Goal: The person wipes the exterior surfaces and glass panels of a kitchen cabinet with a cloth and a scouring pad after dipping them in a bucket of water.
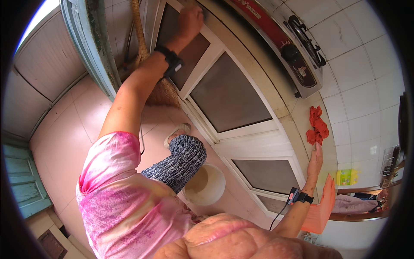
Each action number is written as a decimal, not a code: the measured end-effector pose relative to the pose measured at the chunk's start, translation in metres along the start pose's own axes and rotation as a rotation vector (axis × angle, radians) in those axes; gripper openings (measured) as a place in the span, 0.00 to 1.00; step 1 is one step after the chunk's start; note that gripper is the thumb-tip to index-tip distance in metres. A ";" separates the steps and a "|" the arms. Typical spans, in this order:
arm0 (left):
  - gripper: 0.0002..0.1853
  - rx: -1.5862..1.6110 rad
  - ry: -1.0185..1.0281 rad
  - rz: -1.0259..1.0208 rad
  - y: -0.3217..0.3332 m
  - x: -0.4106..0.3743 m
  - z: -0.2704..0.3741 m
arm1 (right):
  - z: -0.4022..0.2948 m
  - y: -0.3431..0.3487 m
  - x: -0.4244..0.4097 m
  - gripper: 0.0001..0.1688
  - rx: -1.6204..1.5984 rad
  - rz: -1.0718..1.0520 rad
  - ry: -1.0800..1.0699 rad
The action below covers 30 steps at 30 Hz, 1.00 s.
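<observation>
My left hand (191, 21) is curled and blurred at the top, by the upper part of a white-framed cabinet door (231, 94). A dark patch shows beside its fingers; whether it is a held thing is unclear. At the right, my right hand (315, 158) reaches over the counter (296, 121), its fingertips at the near end of a crumpled red cloth (318, 126). Whether the fingers grip the cloth cannot be made out. Both wrists wear black straps with small devices. A white bucket (216, 186) holding cloudy liquid stands on the floor beside my patterned trouser leg.
A gas stove (291, 60) with a red front panel sits on the counter. A straw broom (163, 92) leans near the cabinets, by a worn blue-green door (92, 42). A yellow bottle (347, 177) and a pinkish-red plastic bag (320, 210) are at the lower right.
</observation>
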<state>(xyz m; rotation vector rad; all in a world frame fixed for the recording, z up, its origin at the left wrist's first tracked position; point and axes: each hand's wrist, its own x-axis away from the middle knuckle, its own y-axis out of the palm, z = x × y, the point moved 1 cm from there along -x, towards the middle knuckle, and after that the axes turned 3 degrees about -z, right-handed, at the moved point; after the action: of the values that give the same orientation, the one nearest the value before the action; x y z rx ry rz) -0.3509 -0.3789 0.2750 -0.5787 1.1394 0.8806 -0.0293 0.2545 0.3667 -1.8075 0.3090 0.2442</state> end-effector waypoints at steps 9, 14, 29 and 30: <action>0.05 -0.016 -0.185 -0.190 -0.014 -0.007 0.022 | 0.001 0.004 0.003 0.27 -0.001 0.006 -0.002; 0.06 0.079 -0.089 -0.038 0.010 0.014 0.014 | 0.005 -0.001 0.006 0.27 0.011 0.009 0.008; 0.07 -0.014 0.018 -0.012 0.001 0.016 0.004 | 0.007 0.002 0.004 0.26 0.059 0.011 -0.001; 0.08 -0.058 0.013 0.014 0.006 0.011 -0.011 | 0.005 0.003 0.002 0.26 0.039 0.013 -0.007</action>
<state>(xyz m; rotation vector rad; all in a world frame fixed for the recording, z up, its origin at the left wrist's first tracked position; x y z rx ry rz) -0.3594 -0.3808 0.2609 -0.6255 1.1341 0.9255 -0.0285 0.2582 0.3622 -1.7660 0.3189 0.2515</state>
